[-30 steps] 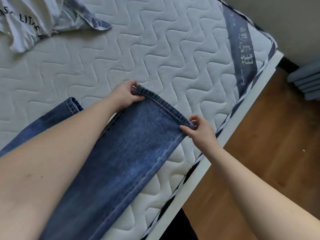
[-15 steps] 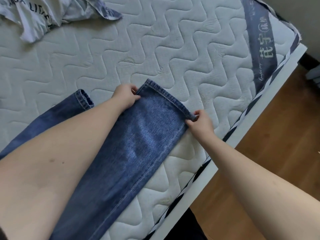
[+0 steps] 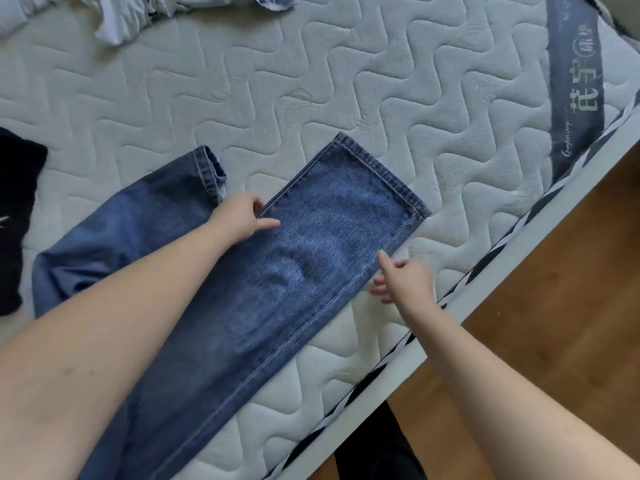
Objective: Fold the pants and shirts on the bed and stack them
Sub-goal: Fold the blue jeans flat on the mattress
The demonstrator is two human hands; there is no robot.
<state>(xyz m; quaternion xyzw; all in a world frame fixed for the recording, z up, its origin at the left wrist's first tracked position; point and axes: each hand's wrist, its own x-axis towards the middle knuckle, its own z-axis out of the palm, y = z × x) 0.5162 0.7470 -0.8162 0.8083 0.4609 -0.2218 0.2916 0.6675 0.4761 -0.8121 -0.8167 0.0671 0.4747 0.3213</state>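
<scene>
Blue jeans [image 3: 311,258] lie on the white quilted mattress [image 3: 311,81]. One leg is spread flat, its hem pointing toward the upper right. The other leg [image 3: 145,216] lies crumpled to the left. My left hand [image 3: 239,220] rests on the flat leg's left seam, a little below the hem, with the thumb lying straight on the denim. My right hand [image 3: 401,278] is beside the right seam, its index finger touching the edge and the other fingers loose. A crumpled white shirt [image 3: 121,15] lies at the top left.
A black garment [image 3: 17,220] lies at the left edge. A blue label band [image 3: 575,81] crosses the mattress corner at right. The white bed frame edge [image 3: 450,323] runs diagonally, with wooden floor [image 3: 554,323] beyond it.
Both hands have let go of the hem corners and drawn back along the leg's two seams. The leg now lies flat on the mattress. The view has shifted right and down.
</scene>
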